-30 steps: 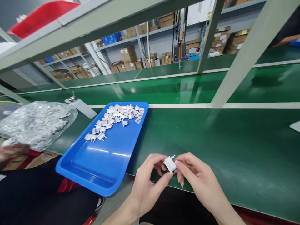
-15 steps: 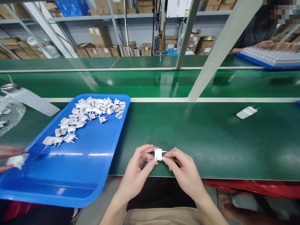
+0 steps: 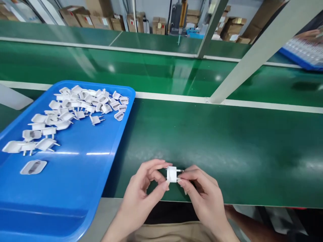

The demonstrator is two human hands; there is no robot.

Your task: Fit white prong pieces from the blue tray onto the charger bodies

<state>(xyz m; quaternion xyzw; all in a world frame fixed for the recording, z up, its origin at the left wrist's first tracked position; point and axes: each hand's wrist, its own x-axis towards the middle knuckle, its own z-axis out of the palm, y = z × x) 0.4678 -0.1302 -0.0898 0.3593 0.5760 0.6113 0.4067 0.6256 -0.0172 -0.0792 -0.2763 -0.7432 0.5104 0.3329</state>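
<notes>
Two hands, left (image 3: 145, 193) and right (image 3: 203, 193), grip one plug piece (image 3: 172, 174) by the green table's (image 3: 227, 151) near edge.

Between them, the left hand (image 3: 148, 188) and right hand (image 3: 199, 188) hold 1 white plug piece (image 3: 172, 174) by its sides. At left, a blue tray (image 3: 68, 181) carries many white pieces (image 3: 67, 116), mostly at its far end.

Looks forward and down from the wearer's head, close above left hand (image 3: 144, 190) and right hand (image 3: 203, 191), across the green desk (image 3: 227, 151) to cardboard boxes (image 3: 158, 25) beyond.
</notes>
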